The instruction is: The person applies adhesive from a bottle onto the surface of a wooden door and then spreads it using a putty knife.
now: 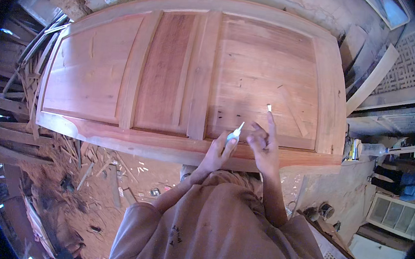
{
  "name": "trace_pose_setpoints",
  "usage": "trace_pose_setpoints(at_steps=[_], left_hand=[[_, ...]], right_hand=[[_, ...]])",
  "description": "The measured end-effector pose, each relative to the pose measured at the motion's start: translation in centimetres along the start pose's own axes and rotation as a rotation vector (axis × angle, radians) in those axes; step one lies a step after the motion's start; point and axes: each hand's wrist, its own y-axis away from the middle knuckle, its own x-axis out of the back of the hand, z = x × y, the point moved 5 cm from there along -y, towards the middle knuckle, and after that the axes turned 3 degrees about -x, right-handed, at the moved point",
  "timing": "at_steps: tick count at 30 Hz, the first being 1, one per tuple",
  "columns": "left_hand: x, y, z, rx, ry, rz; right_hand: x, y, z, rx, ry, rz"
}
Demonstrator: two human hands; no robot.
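Note:
A large wooden panelled door [203,75] lies flat in front of me, with raised frame strips around its recessed panels. Over its near edge, my left hand [219,155] is closed around a small white squeeze bottle [234,134] whose thin nozzle points up and to the right. Beside it, my right hand [265,149] has its index finger stretched forward over the right panel, the other fingers partly bent and apart. Right at that fingertip is a small white piece [269,107]; whether it touches the finger or lies on the panel I cannot tell. Small dark holes mark the panel nearby.
Scrap wood strips [113,185] and shavings litter the ground at left. A curved board [372,80] leans at the far right near a lattice panel [408,65]. A clear plastic bottle [374,150] stands beyond the door's right end. Another person [407,184] is farther right.

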Motion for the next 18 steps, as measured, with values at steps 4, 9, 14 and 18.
trace_pose_setpoints(at_steps=[4,9,14,18], left_hand=[[1.0,0.2,0.8,-0.114,-0.048,0.034],[1.3,0.9,-0.5,-0.081,0.030,0.041],[1.6,1.6,-0.6,-0.042,0.027,0.047],[2.0,2.0,-0.1,-0.070,-0.004,0.059]], right_hand=[[-1.3,0.3,-1.6,0.242,0.119,0.097],[-2.4,0.5,0.2,0.025,-0.177,-0.002],[-1.1,-0.2,1.1,0.071,0.294,0.124],[-3.0,0.6,-0.3,0.082,0.133,0.018]])
